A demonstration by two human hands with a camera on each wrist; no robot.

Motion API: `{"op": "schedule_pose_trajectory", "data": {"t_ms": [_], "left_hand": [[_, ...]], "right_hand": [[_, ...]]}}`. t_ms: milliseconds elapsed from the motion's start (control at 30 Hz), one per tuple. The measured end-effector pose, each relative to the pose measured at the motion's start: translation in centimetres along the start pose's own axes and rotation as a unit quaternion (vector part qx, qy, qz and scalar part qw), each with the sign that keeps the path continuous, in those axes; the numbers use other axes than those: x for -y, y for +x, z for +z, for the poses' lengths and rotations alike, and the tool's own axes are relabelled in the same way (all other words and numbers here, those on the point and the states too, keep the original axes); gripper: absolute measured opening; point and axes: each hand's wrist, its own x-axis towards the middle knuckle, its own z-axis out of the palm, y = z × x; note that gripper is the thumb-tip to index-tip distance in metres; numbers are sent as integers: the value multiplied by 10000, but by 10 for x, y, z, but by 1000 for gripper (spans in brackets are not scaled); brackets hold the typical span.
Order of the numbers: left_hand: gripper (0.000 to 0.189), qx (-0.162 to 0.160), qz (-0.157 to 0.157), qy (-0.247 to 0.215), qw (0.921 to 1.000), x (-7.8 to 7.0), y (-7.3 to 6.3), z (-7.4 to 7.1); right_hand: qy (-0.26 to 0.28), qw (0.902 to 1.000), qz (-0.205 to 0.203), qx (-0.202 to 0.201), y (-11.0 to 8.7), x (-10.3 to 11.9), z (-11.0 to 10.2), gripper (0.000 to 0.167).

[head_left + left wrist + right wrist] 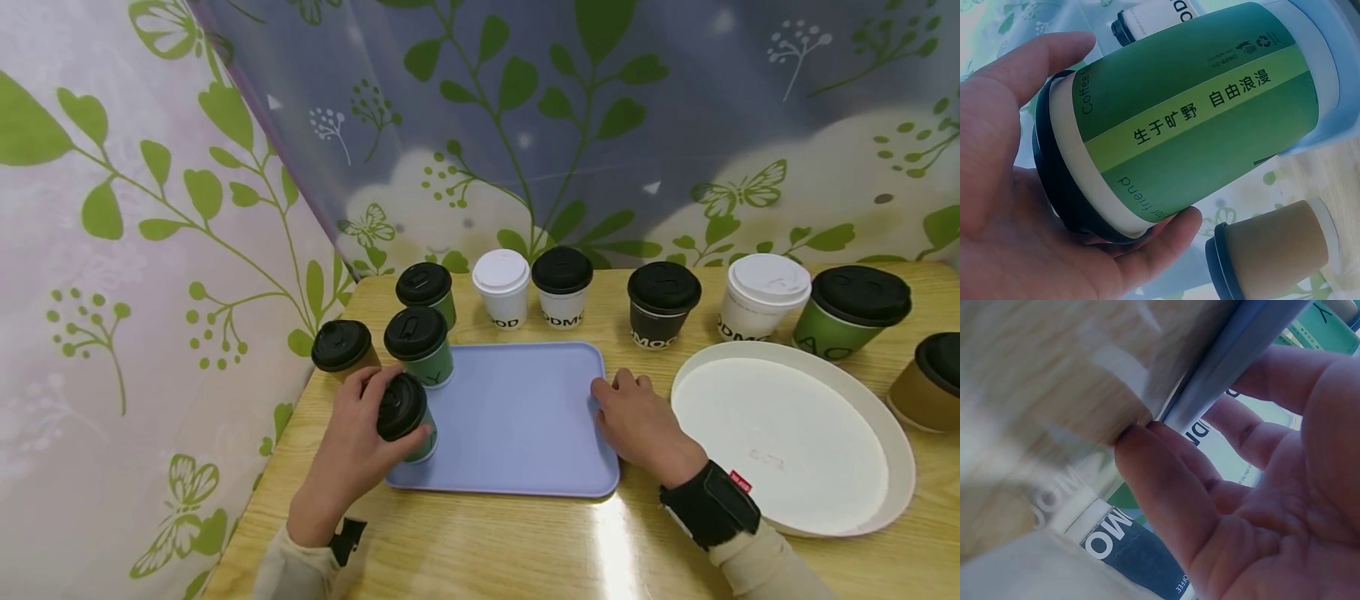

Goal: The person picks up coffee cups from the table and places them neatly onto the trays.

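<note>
My left hand (pixel 351 446) holds a green paper coffee cup (pixel 401 407) by its black lid, thumb on one side and fingers on the other. The cup stands upright at the near left corner of a lavender tray (pixel 517 421). In the left wrist view, Chinese writing runs along the light green band of this cup (pixel 1204 106). My right hand (pixel 637 421) grips the tray's right rim, its fingertips at the edge beside the tabletop in the right wrist view. Another green cup (pixel 429 357) with a black lid stands at the tray's far left corner.
Left of the tray is a brown cup (pixel 347 348); behind it, a third green cup (pixel 427 290). White cups (pixel 504 304) and a black cup (pixel 658 312) line the back. A round white tray (pixel 780 442) lies right, near a large green cup (pixel 832 333) and a brown cup (pixel 926 387).
</note>
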Motion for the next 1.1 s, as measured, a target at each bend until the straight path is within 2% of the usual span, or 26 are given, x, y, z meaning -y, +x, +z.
{"op": "schedule_pose_trajectory", "data": {"t_ms": [267, 367, 467, 600, 733, 900, 1100], "left_hand": [[80, 31, 51, -13, 10000, 1, 2, -1], [87, 16, 25, -80, 10000, 2, 3, -8], [92, -188, -42, -160, 9997, 7, 5, -21], [91, -590, -158, -231, 9979, 18, 8, -40], [84, -776, -288, -172, 9964, 32, 12, -51], [78, -796, -428, 49, 9959, 49, 17, -52], [80, -795, -484, 300, 9952, 67, 25, -53]], "right_hand": [[1, 10000, 13, -2, -1, -2, 1, 30], [0, 10000, 27, 11, -1, -1, 1, 29], [9, 10000, 11, 5, -1, -1, 0, 30], [19, 10000, 24, 32, 0, -1, 0, 30], [13, 10000, 60, 52, 0, -1, -1, 31], [87, 10000, 15, -15, -1, -1, -1, 28], [110, 9999, -2, -58, -1, -1, 0, 26]]}}
